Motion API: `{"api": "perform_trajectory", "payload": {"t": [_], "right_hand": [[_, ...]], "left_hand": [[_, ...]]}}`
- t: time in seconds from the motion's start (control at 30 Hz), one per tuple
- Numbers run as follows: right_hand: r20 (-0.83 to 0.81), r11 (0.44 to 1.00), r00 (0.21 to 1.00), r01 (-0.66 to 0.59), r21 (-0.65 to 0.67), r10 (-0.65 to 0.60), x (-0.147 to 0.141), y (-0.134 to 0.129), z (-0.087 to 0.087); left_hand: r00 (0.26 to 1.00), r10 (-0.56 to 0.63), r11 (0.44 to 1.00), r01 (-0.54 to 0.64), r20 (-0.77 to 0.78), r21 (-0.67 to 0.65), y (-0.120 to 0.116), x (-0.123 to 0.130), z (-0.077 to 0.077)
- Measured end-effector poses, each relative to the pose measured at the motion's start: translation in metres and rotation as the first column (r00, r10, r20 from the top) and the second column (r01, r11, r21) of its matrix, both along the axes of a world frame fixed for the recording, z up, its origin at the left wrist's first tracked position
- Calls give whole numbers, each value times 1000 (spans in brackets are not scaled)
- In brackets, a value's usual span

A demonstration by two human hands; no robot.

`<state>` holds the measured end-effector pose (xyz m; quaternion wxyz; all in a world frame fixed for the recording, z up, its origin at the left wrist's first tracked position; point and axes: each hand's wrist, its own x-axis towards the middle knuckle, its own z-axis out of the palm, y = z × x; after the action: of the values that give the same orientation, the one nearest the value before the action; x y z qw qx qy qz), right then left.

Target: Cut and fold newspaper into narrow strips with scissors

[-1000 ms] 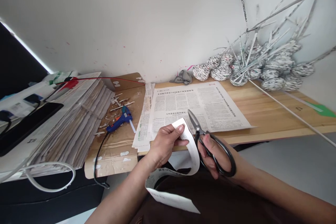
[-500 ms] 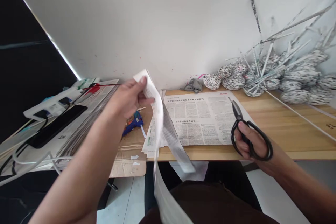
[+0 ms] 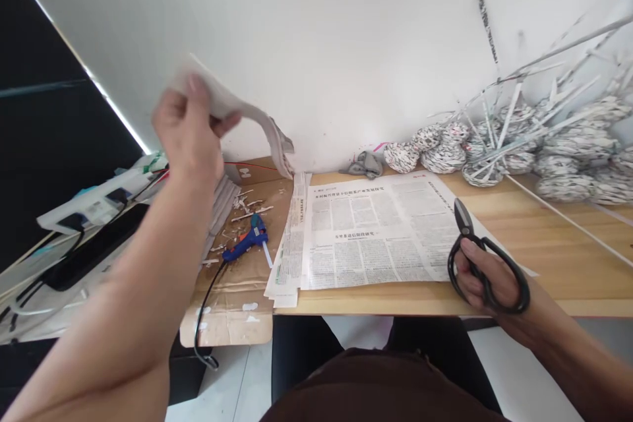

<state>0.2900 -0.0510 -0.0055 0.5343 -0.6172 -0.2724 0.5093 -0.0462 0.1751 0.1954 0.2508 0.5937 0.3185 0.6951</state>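
Note:
My left hand point(image 3: 185, 128) is raised high on the left and grips one end of a long cut newspaper strip point(image 3: 252, 120), which curves down to a narrow stack of similar strips point(image 3: 291, 237) on the desk. My right hand point(image 3: 482, 273) rests at the desk's front edge, its fingers through the loops of black scissors point(image 3: 482, 257) whose closed blades point away from me. A spread newspaper sheet point(image 3: 376, 231) lies flat between the two hands.
A blue glue gun point(image 3: 244, 244) with a black cord lies on glue-spotted cardboard point(image 3: 232, 316). A thick newspaper pile sits far left beside a power strip point(image 3: 93, 201). Rolled paper balls and sticks point(image 3: 519, 138) crowd the back right by the wall. A grey cloth point(image 3: 366, 163) lies at the back.
My left hand lifted the cut strip from my lap up and leftward over the strip stack. My right hand moved right with the scissors and settled at the desk edge.

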Motion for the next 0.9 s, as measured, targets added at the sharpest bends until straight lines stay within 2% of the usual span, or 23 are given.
{"api": "perform_trajectory", "payload": {"t": [0.07,0.17,0.2,0.3,0.37,0.47,0.57,0.63,0.73,0.83,0.9], "right_hand": [[7,1000,1000,-6,7,6,-2,-1,3],[40,1000,999,-9,14,8,-7,-2,11],[56,1000,998,-10,18,9,-9,-2,13],[84,999,996,-21,27,19,-14,-3,17],[103,1000,994,-24,13,23,-15,-4,18],[131,1000,991,-23,-15,25,-18,-4,19],[159,999,986,-50,-15,52,-20,-4,20],[175,998,983,-60,-15,62,-21,-4,20],[177,998,983,-54,-13,56,-22,-4,20],[174,998,983,-60,-1,59,-21,-4,19],[168,998,984,-67,4,65,-20,-5,19]], "left_hand": [[996,-7,996,15,94,-92,-19,-3,-44],[998,-52,965,57,26,-254,-52,-13,-107],[999,20,966,-13,26,-258,-64,-18,-124],[993,41,915,-81,-108,-395,-96,-34,-156],[978,8,879,-105,-206,-466,-116,-45,-165],[946,-12,837,-167,-323,-521,-141,-55,-171],[956,2,797,-179,-294,-577,-158,-59,-175],[977,-44,768,-101,-210,-632,-162,-60,-178],[962,-212,725,36,-173,-688,-158,-62,-180],[895,-350,695,52,-275,-717,-152,-63,-178],[843,-388,707,14,-371,-707,-149,-61,-178]]}}
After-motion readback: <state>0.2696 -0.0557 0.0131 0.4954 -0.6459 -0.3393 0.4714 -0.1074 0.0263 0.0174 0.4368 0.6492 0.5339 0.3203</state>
